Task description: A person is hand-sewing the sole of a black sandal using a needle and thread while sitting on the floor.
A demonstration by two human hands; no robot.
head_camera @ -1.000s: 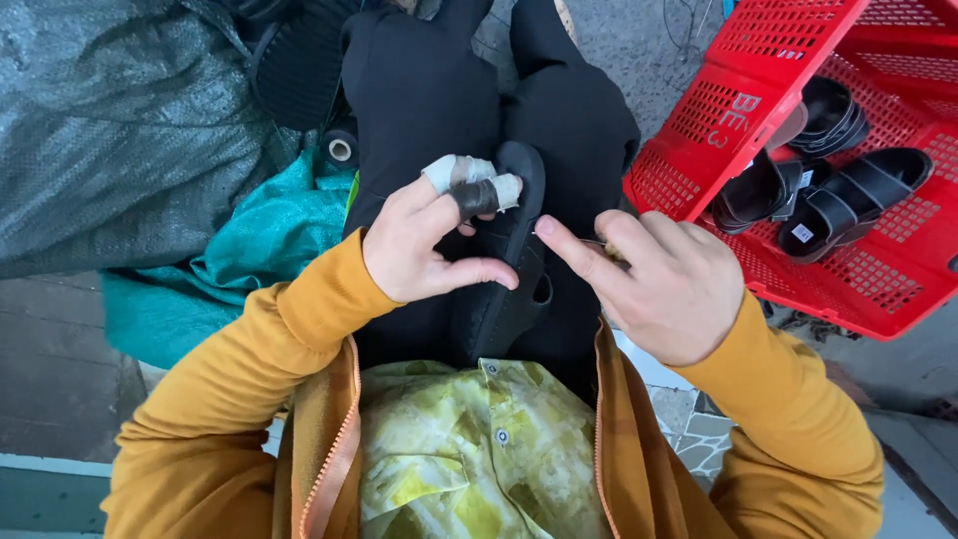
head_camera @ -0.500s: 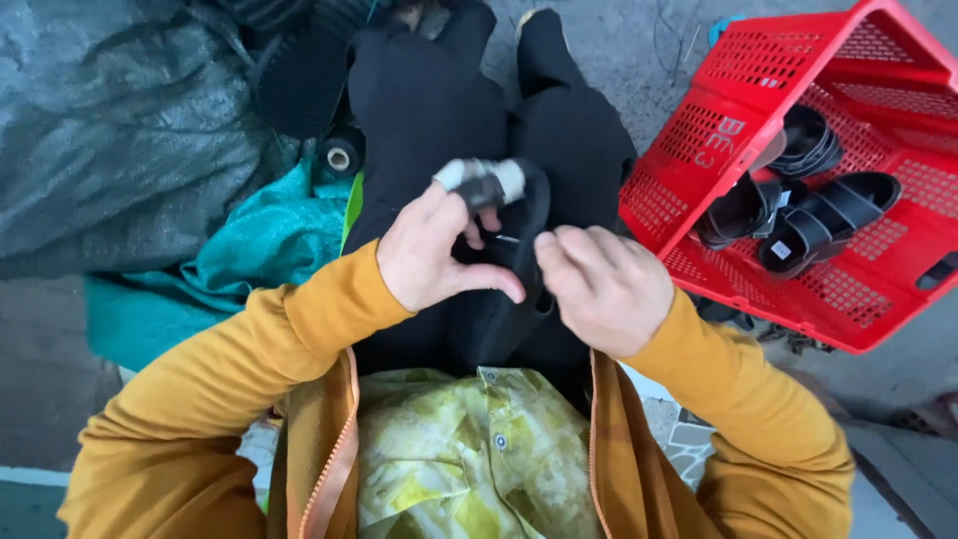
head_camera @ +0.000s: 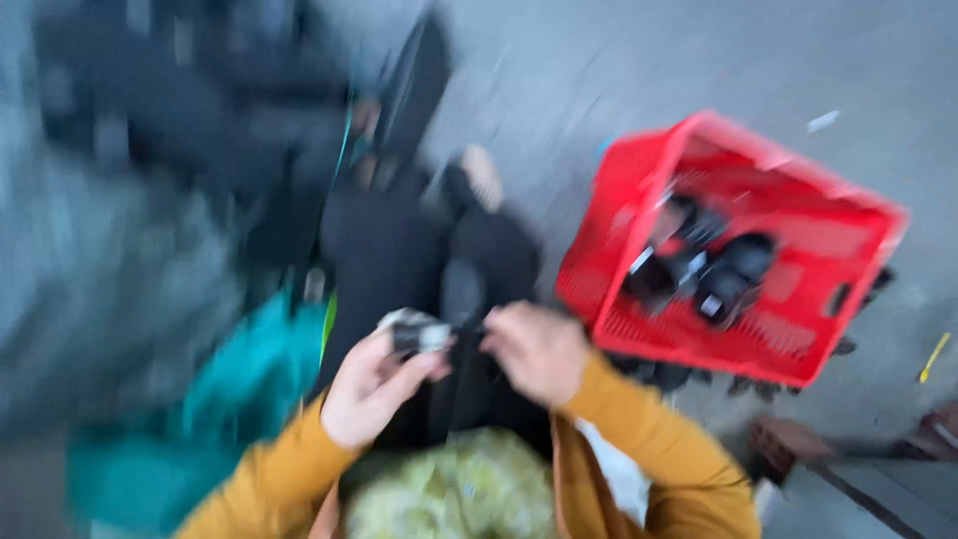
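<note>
A small pale-wrapped dark object (head_camera: 417, 332) sits over the lap, frame centre. The left hand (head_camera: 371, 391) grips it, fingers (head_camera: 424, 367) curled underneath. The right hand (head_camera: 536, 349), at 3 o'clock of the object, pinches a dark piece (blur hides details). A red plastic mesh basket (head_camera: 798, 344) holding black sandals (head_camera: 704, 269) lies on the grey floor (head_camera: 619, 80) at 2 o'clock.

Perforated red plastic basket (head_camera: 788, 344)
</note>
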